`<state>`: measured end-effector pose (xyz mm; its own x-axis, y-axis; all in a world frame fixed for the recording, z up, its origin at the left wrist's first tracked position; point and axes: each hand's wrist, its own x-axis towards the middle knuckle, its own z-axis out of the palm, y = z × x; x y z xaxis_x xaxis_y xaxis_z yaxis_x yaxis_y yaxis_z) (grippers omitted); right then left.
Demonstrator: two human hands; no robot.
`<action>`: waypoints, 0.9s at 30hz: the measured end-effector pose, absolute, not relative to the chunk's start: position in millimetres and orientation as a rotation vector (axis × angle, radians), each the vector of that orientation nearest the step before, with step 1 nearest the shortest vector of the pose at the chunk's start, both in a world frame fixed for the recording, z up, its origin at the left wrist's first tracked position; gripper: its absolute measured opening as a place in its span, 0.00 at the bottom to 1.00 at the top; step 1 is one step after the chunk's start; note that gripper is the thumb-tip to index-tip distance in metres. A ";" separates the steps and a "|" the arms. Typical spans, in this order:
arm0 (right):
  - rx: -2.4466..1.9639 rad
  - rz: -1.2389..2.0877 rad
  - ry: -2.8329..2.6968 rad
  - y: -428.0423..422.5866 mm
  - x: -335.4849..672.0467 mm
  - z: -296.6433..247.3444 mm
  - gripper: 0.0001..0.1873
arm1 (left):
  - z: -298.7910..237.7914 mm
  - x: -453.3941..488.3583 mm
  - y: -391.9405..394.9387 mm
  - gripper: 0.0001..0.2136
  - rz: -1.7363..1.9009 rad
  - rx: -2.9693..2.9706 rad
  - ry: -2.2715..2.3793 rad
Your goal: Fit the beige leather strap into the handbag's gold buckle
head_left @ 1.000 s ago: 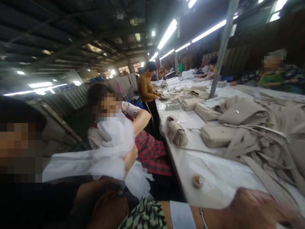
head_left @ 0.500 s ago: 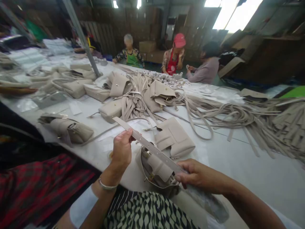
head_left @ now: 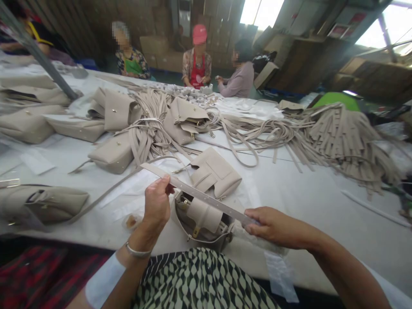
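A flat beige strap (head_left: 206, 197) with a row of small holes stretches between my two hands. My left hand (head_left: 157, 199) pinches it near its upper left end. My right hand (head_left: 265, 223) grips the lower right part, where clear plastic wrapping (head_left: 273, 246) hangs beneath the fingers. Under the strap an open beige handbag (head_left: 204, 221) stands at the table edge, its flap tucked inward and a gold clasp showing. Just beyond lies another beige bag (head_left: 217, 171), flat on its side.
Bundles of beige straps (head_left: 341, 141) lie across the table (head_left: 305, 210). Several beige bags, including one at left (head_left: 48, 204), surround the work spot. A slanted metal post (head_left: 48, 60) rises at the left. People (head_left: 197, 64) sit along the far side.
The camera view has turned to the right, so the table's contents appear shifted left. Both hands still hold the strap, now at a flatter slant. The plastic wrapping hangs lower.
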<state>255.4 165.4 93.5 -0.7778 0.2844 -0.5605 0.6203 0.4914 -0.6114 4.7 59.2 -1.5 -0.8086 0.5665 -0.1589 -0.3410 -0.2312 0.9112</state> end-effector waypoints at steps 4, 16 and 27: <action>0.731 -1.435 2.207 163.9 245.5 100.8 0.12 | -4.0 -2.4 57.1 0.10 2.047 0.176 1.437; 0.869 -1.248 2.455 146.7 193.7 115.4 0.22 | 12.3 3.2 55.7 0.10 1.931 -0.010 1.220; 1.014 -1.565 2.434 140.1 176.0 98.5 0.13 | 22.8 14.4 59.3 0.09 1.985 0.038 1.278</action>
